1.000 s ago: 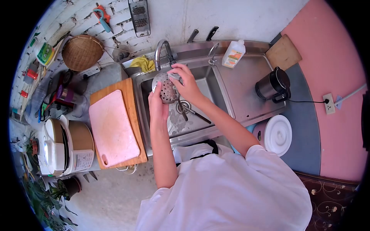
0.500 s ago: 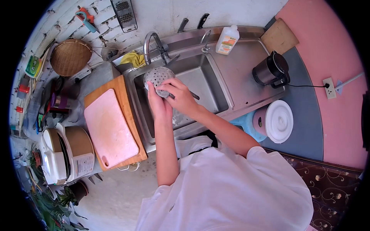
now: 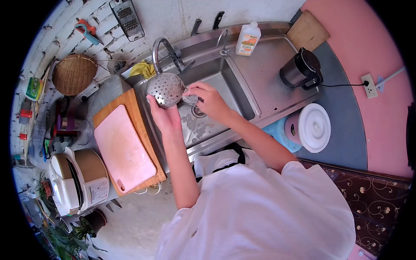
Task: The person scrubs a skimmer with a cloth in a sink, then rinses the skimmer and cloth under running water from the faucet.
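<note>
A round metal strainer ladle (image 3: pixel 166 89), its bowl dotted with holes, is over the left part of the sink (image 3: pixel 242 93). My left hand (image 3: pixel 165 118) grips the bowl from below, with the thumb along its left edge. At the bowl's right side my right hand (image 3: pixel 211 103) is closed on a grey mesh-like scouring ball (image 3: pixel 190 99), close against the ladle. My right fingers partly cover the ball, and the ladle's handle is mostly hidden. Just behind the bowl is the curved faucet (image 3: pixel 161 42).
Left of the sink, a pink cutting board (image 3: pixel 125 149) lies on a wooden board (image 3: pixel 158 167). A yellow cloth (image 3: pixel 142 69) is beside the faucet. On the right stand a white bottle (image 3: pixel 248 40) and a black electric kettle (image 3: pixel 301 69). A lidded bucket (image 3: pixel 314 128) is below.
The ladle has turned, showing more of its holed bowl. My right hand has shifted from over the bowl to its right side with the scouring ball. The view has moved slightly.
</note>
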The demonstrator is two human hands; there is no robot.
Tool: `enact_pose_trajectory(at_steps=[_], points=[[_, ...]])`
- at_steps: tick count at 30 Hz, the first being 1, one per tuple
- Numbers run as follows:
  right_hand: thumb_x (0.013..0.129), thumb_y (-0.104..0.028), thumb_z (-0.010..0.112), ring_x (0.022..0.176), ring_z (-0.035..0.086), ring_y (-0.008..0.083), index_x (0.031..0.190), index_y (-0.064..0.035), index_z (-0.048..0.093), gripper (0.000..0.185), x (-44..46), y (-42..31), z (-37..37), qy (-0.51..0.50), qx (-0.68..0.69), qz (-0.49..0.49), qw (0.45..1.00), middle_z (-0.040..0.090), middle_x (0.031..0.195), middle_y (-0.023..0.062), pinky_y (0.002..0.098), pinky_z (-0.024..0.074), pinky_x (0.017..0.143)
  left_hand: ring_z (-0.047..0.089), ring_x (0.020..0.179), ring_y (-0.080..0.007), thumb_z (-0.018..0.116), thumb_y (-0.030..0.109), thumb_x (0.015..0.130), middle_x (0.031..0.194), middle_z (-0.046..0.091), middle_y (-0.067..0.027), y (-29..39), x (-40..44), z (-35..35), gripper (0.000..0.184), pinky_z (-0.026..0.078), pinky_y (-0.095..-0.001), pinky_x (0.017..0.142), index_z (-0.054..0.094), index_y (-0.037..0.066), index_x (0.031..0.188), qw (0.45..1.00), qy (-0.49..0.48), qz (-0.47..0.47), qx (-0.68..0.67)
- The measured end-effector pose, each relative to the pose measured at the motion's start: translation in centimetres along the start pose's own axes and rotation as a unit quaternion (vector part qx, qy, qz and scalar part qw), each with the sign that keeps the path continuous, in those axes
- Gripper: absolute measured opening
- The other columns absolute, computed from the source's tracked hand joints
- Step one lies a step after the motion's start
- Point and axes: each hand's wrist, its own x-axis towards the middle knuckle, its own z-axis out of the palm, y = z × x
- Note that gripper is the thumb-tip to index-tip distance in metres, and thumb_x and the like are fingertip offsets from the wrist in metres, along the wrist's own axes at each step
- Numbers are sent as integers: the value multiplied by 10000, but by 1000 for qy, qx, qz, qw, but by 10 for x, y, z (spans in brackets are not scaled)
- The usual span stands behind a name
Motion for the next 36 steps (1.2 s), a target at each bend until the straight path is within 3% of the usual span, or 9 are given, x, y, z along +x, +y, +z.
enact_pose_trajectory(at_steps=[1,4,11,19,20,23,25,29,36], points=[[631,138,556,912,576,315,914,-9,631,328,-2,2,-1,31,16,59,998,583,967,125,360,478,766,481,1201,-269,332,349,1009,1298,482,-151,0,-1,3,462,394,-437,1022,407,-4,1298,1000,0,-1,0],[630,135,557,927,577,319,951,-5,621,356,-4,-4,19,106,43,65,991,576,979,137,351,477,774,483,1203,-260,361,344,1003,1301,480,-150,2,-3,4,457,390,-438,1031,408,-1,1298,999,7,40,-5],[633,125,572,951,573,311,949,-4,616,344,-17,-31,16,81,22,27,996,571,978,130,350,470,803,495,1189,-256,399,345,992,1288,494,-146,1,-3,-6,459,397,-431,1024,417,-6,1287,999,17,13,-32],[659,99,607,913,575,318,929,-5,609,289,-3,-30,11,136,44,93,985,568,955,135,358,471,792,535,1132,-248,387,324,1000,1232,526,-146,-11,-12,4,427,445,-409,974,441,-24,1242,998,4,68,-15],[691,62,661,876,598,306,938,12,611,257,-5,-35,12,128,37,67,989,598,921,147,335,474,773,548,1113,-244,384,313,1002,1216,536,-145,-13,-14,6,411,456,-407,960,446,-22,1232,999,22,49,-8],[690,63,624,899,580,329,925,5,595,244,0,-24,-3,98,37,133,986,569,951,139,370,472,779,550,1108,-242,384,325,1001,1208,542,-146,-21,-17,7,416,460,-407,952,451,-18,1225,997,18,74,4],[689,41,639,889,584,334,934,4,592,251,-5,-24,1,122,41,136,982,574,947,144,374,473,771,550,1107,-243,378,331,1002,1206,542,-146,-26,-17,-2,420,459,-407,952,451,-17,1225,998,23,61,12],[708,7,649,873,587,331,923,6,595,221,-13,-21,-3,76,69,106,989,590,919,152,377,475,769,529,1135,-272,339,365,1006,1236,529,-153,-37,-17,7,453,432,-415,984,437,4,1262,998,49,38,22],[744,-28,645,835,591,340,919,11,595,186,-18,7,-7,136,88,182,970,594,907,162,388,477,745,513,1154,-257,334,368,1008,1257,505,-139,-62,-27,11,458,431,-415,987,419,1,1269,994,83,63,40]])
